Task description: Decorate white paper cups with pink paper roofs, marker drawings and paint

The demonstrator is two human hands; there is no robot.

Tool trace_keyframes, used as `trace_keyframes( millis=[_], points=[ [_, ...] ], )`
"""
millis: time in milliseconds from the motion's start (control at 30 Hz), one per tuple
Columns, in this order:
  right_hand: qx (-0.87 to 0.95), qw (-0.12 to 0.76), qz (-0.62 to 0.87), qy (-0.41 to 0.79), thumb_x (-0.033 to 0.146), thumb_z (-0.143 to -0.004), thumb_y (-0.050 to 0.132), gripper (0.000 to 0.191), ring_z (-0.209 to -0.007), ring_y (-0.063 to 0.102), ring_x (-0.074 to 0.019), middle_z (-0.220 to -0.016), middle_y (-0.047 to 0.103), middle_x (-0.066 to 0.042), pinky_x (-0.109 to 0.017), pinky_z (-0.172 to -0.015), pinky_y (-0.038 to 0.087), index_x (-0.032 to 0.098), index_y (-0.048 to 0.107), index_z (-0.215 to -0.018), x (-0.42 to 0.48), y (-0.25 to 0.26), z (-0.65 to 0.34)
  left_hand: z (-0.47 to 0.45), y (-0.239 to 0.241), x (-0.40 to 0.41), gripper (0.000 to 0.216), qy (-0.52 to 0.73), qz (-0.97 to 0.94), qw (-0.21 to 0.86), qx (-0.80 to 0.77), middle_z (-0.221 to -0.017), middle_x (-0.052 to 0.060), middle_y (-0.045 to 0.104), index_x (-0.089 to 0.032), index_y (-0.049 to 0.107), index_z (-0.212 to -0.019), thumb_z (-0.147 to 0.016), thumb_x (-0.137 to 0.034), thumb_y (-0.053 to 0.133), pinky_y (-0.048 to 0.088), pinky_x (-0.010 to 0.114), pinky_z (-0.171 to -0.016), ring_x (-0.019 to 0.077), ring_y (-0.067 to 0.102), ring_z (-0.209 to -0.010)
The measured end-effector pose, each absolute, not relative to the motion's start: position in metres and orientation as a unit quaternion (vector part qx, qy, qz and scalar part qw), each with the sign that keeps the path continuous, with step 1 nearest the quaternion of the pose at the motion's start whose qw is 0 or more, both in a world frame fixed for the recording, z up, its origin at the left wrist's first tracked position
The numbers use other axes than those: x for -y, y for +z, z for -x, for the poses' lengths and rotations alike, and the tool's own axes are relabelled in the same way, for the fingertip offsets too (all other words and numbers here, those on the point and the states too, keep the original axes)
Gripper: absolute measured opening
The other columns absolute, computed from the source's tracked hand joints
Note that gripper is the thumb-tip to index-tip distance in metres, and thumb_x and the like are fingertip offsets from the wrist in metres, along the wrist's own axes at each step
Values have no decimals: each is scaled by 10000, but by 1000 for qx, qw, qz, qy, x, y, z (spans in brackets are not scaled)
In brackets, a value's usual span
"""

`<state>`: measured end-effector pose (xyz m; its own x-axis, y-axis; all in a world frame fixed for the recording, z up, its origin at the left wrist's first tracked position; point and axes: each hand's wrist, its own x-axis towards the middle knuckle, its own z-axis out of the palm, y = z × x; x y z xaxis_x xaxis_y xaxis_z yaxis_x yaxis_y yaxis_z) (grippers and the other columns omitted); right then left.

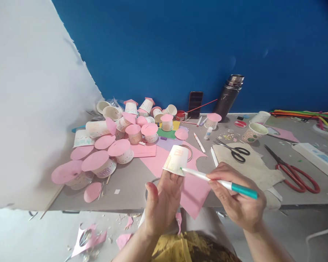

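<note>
My left hand [162, 202] has its fingers pushed up inside an upturned white paper cup [177, 160], which it holds above the table's front edge. My right hand [236, 196] pinches a white marker with a teal end [221, 182]. The marker's tip touches the cup's lower rim on the right side. Faint coloured marks show on the cup's wall. A pink paper sheet [194, 189] lies on the table under both hands.
A pile of paper cups topped with pink paper discs [120, 134] fills the table's left. Black scissors [233, 150] and red scissors [292, 171] lie at the right, near a spotted cup [253, 133]. A dark flask [229, 95] and a phone [195, 104] stand against the blue wall.
</note>
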<state>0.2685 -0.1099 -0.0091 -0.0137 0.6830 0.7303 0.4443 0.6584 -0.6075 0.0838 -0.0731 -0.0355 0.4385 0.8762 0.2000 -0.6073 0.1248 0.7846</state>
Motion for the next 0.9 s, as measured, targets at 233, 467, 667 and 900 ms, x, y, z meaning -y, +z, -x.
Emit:
trace_keyframes(
  millis=[233,467,667,900],
  points=[
    [645,589,478,97,176,-912,732,83,-486,608,-129,-758,736,-31,-237,-405,432,212,776,-973,112,-17,-268,-84,-28,74,1105,480,-403,757,-186,-1676,144,391,-220,322,-1641,-846,-913,-6,294,570,-1262,362,339,-1556],
    [602,587,540,-32,322,-918,779,116,-404,590,-121,-681,768,-17,-239,-392,442,223,774,-857,110,-22,-272,-84,-28,76,1112,471,-379,779,-166,-1670,150,398,-203,311,-1647,-848,-913,4,284,574,-1270,366,311,-1571],
    [604,591,530,-70,250,-929,746,96,-434,621,-133,-679,755,-11,-250,-402,442,228,733,-837,108,-17,-268,-84,-30,78,1113,478,-361,782,-173,-1680,154,385,-204,272,-1660,-847,-923,29,279,569,-1278,362,296,-1584],
    [634,572,516,-65,238,-948,697,142,-446,606,-134,-635,714,-3,-256,-430,456,229,688,-806,111,-16,-264,-82,-27,80,1094,485,-295,807,-161,-1685,174,378,-168,258,-1664,-876,-911,102,263,551,-1294,364,301,-1586]
  ],
)
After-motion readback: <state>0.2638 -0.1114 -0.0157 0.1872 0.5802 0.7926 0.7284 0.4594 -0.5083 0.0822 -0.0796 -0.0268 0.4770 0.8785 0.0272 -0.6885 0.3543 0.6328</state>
